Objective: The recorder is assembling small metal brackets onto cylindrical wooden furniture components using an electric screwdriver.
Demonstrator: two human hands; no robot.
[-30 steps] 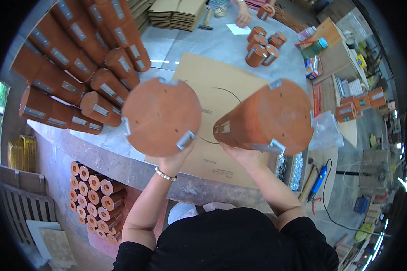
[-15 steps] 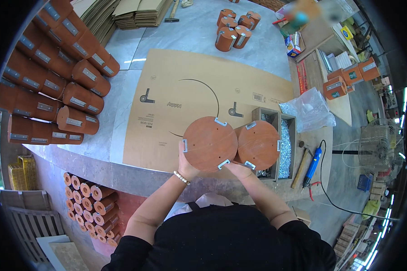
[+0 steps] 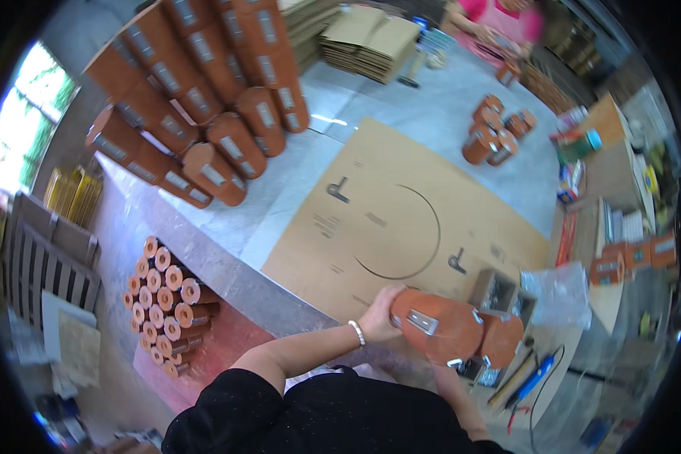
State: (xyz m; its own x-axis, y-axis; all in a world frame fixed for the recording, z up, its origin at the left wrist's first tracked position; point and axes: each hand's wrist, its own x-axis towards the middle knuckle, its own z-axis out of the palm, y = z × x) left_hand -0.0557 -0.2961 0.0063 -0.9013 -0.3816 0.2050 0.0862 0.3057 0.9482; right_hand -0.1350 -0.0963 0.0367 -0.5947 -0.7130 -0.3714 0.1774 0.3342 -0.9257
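Terracotta-orange round clay pots fill your hands: your left hand (image 3: 382, 314) is wrapped around the near left side of the larger orange clay pot with a grey metal clip on its face (image 3: 439, 325), fingers closed on its rim. Just right of it, touching, sits the smaller orange clay pot (image 3: 502, 340). Your right hand is hidden behind the two pots, so you cannot tell from here how it grips; only the forearm shows, rising from the near edge.

Both pots hang over the near edge of the grey stone table (image 3: 431, 129), above the near right corner of the flat brown cardboard sheet with a curved line drawn on it (image 3: 401, 219). Just beyond them, to the right, stands a small open cardboard box (image 3: 495, 291), with a clear plastic bag (image 3: 560, 291) beside it.

The middle of the cardboard sheet lies bare. On the far left of the table, long rows of stacked orange pots (image 3: 204, 98) lean toward the sheet's left edge. A small cluster of orange pots (image 3: 495, 136) stands on the far right. Below the table's near left edge, more pots lie piled on the floor (image 3: 166, 303).
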